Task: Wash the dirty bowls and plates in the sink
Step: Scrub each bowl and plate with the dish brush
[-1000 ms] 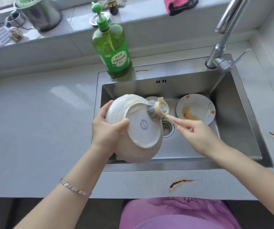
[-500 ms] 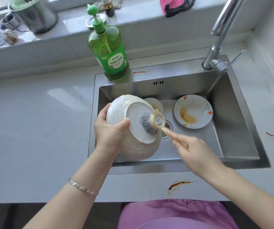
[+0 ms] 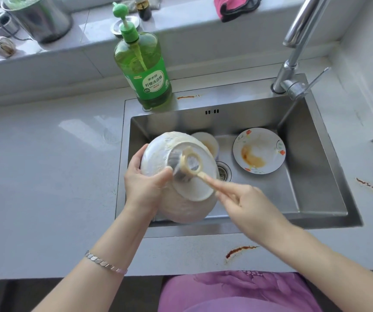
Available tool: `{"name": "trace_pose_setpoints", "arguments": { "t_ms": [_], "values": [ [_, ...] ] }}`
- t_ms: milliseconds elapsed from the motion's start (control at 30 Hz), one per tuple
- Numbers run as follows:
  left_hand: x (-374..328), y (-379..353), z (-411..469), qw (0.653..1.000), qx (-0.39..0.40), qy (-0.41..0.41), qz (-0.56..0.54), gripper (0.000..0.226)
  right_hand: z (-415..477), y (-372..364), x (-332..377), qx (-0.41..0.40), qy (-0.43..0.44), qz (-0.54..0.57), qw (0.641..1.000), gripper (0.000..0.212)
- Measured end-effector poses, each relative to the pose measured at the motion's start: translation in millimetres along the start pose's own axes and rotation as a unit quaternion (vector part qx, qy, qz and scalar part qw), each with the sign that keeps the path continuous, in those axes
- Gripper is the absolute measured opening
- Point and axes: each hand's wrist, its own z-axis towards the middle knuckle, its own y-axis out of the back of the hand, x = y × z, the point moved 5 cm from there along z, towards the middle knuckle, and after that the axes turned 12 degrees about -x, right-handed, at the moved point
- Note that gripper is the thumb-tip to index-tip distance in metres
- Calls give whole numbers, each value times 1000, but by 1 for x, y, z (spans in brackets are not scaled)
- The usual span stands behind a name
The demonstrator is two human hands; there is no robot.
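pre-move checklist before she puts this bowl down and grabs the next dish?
1. Left hand grip on the bowl: ok, thumb across the underside, fingers round the rim.
2. Right hand grip on the scrub brush: ok, head pressed on the bowl's base.
3. Bowl clean: not ok, suds and yellowish residue on the outside; inside hidden.
4. Faucet running for a rinse: cannot tell, no stream visible.
5. Free spot on the sink floor: ok, bare steel in front of the flowered plate.
6. Dishes left: not ok, the plate carries brown sauce, and a small bowl sits behind.
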Motion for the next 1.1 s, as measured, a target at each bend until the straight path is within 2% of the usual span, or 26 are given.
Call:
{"name": "trace_pose_setpoints", "arguments": {
  "t_ms": [100,167,267,367,500,633,733,867,967,1100],
  "values": [
    [-1,2,1,1000,-4,5,-7,67,24,15,-6,-44,-12,-51,998,48],
    [-3,3,4,1000,-9,9,-16,71,17,14,-5,-32,-12,-76,996,49],
    [-2,1,4,1000,4,6,-13,66,2,1,12,5,16,-40,999,49],
    [1,1,2,999,22,20,-11,66,21,8,7,-18,19,-63,998,48],
    [3,5,5,1000,8,23,13,68,28,19,-23,-29,-25,-97,995,50],
    [9,2,7,999,-13,27,21,68,-5,9,-41,26,-61,-87,994,47],
    [17,-10,5,998,-14,31,44,58,-14,0,-40,41,-48,-45,997,48],
    [16,-37,2,994,25,-7,111,44,3,15,-90,14,-135,-52,989,43],
    [17,-67,0,969,104,-63,214,39,4,40,-132,-26,-207,-22,978,39],
    [51,-116,-1,903,202,-109,363,28,2,71,-163,-86,-239,41,966,38]
  ]
}}
